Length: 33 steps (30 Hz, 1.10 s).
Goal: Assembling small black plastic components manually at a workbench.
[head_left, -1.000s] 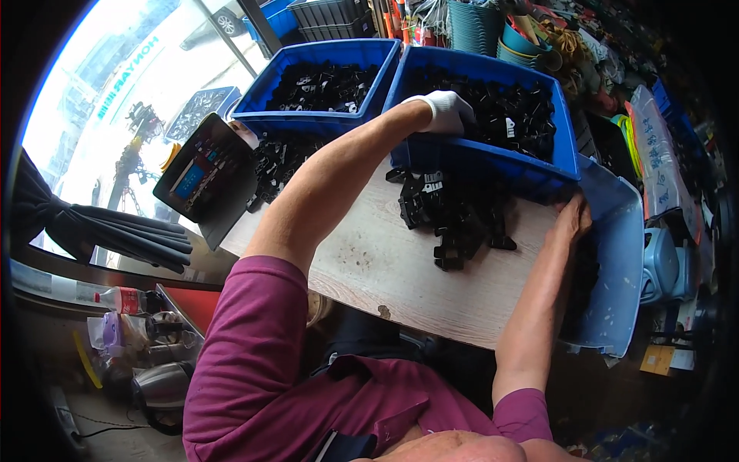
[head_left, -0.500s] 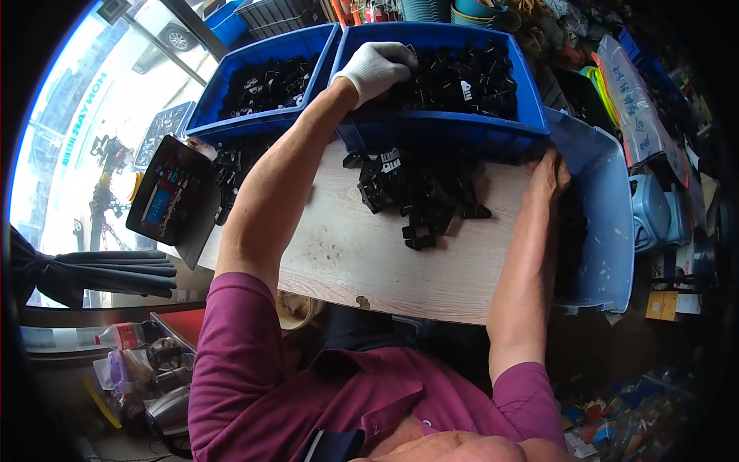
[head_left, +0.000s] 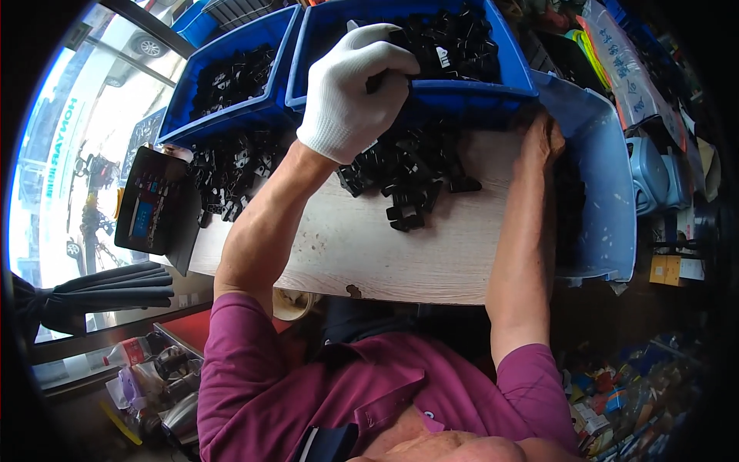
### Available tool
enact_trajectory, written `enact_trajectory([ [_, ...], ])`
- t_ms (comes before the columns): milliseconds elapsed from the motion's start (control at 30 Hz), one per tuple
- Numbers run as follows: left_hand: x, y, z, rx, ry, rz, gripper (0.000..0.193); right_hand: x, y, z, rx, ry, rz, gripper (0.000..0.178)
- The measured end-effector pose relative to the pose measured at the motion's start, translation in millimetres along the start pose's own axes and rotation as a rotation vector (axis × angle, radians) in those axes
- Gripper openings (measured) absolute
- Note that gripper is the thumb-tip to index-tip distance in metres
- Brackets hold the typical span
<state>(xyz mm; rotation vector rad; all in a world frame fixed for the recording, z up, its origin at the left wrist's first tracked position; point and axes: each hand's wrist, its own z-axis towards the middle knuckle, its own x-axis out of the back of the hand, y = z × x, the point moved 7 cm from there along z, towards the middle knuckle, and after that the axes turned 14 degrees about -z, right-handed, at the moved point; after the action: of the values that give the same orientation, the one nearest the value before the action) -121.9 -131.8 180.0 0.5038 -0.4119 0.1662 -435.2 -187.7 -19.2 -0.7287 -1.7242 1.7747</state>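
My left hand (head_left: 356, 96), in a white knit glove, is above the near wall of the larger blue bin (head_left: 473, 86). Its fingers are curled closed, and whatever they hold is hidden. Small black bent parts (head_left: 446, 46) fill that bin, with a whitish one among them. Below the glove, a pile of similar black parts (head_left: 408, 173) lies on the pale wooden table (head_left: 339, 254). My bare right hand (head_left: 543, 140) is by the bin's near right corner, its fingers lost in shadow.
Another blue bin (head_left: 219, 115) of black parts stands at the left, with loose parts (head_left: 231, 165) before it. A tablet (head_left: 150, 200) leans at the table's left. A light-blue tub (head_left: 604, 185) holding dark parts stands to the right.
My left hand has come up and back from inside the larger bin toward me. My right hand stays at the bin's corner. The whole view has shifted slightly.
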Motion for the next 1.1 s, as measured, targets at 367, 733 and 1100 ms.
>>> enact_trajectory([
  [367, -59, 10, -84, 0.065, -0.231, 0.316, 0.020, 8, -15, -16, -0.056, 0.040, -0.164, 0.035],
  [733, -39, 6, -78, 0.092, -0.107, 0.266, 0.016, 6, -19, -16, -0.048, 0.041, -0.193, 0.037],
  [1100, 1, -9, -98, 0.615, 0.234, -0.457, 0.010, 8, -23, -21, -0.055, 0.038, -0.169, 0.028],
])
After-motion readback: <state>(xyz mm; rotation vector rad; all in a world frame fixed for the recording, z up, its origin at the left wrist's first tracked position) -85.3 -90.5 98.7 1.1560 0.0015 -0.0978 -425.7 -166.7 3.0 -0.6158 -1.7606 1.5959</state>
